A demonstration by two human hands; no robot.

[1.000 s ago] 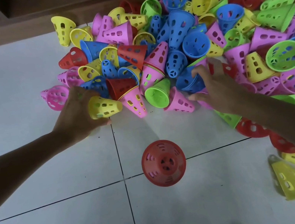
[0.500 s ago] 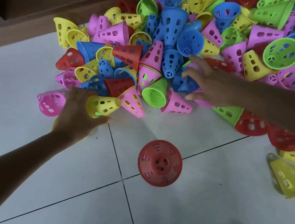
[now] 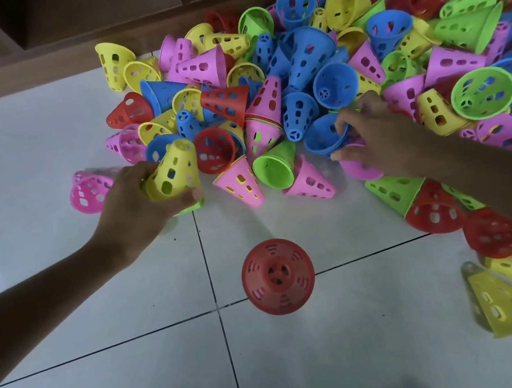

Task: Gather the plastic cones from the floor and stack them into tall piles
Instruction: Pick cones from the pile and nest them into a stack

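A big heap of perforated plastic cones (image 3: 311, 66) in yellow, pink, blue, green and red covers the floor at the back and right. My left hand (image 3: 135, 210) grips a yellow cone (image 3: 173, 173) at the heap's near left edge, its tip pointing up and away. My right hand (image 3: 370, 137) reaches into the heap, fingers curled on the rim of a blue cone (image 3: 323, 138) lying on its side. A red cone (image 3: 278, 276) stands upright alone on the tiles in front of me.
The white tiled floor (image 3: 75, 376) stretches in front and to the left. A wooden cabinet base (image 3: 53, 41) runs along the back. Two yellow cones (image 3: 503, 301) and red cones (image 3: 437, 211) lie under my right forearm. A pink cone (image 3: 88, 191) lies left of my left hand.
My left hand has tilted the yellow cone from lying sideways to tip-up. My right hand has moved forward and its fingers have closed on the blue cone's rim.
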